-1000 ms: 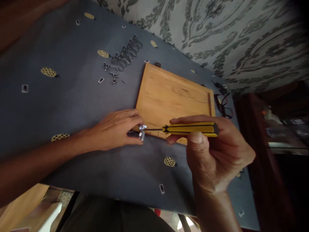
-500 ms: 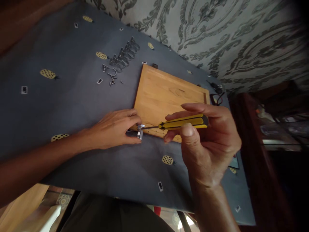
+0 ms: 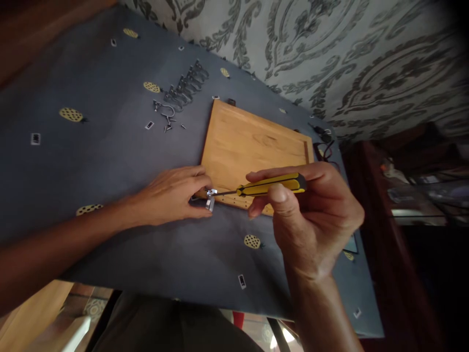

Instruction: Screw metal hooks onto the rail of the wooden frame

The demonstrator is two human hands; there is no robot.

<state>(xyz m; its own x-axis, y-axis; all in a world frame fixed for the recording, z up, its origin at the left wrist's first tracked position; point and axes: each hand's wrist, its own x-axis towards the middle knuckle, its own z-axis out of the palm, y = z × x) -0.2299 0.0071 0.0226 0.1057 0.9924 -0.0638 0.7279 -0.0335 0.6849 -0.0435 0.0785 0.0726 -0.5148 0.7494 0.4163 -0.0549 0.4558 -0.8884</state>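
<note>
My left hand (image 3: 183, 193) pinches a small shiny metal bracket (image 3: 210, 201) against the near left corner of a wooden board (image 3: 252, 142), which has a raised rim and a row of small holes along its near edge. In my right hand (image 3: 311, 215) is a yellow and black screwdriver (image 3: 269, 186), its handle between thumb and fingers. The shaft points left and its tip meets the bracket. Whether a screw sits under the tip is too small to make out.
Several curved metal hooks (image 3: 188, 83) lie in a row behind the board's left side, with a few loose screws (image 3: 168, 124) beside them. Dark cables or tools (image 3: 324, 142) rest at the right back. A patterned wall (image 3: 300, 54) borders the blue tablecloth (image 3: 120, 146).
The fingers of my right hand have shifted around the screwdriver handle, the index finger now lying closer along it. My left hand keeps its hold. The whole view has shifted slightly.
</note>
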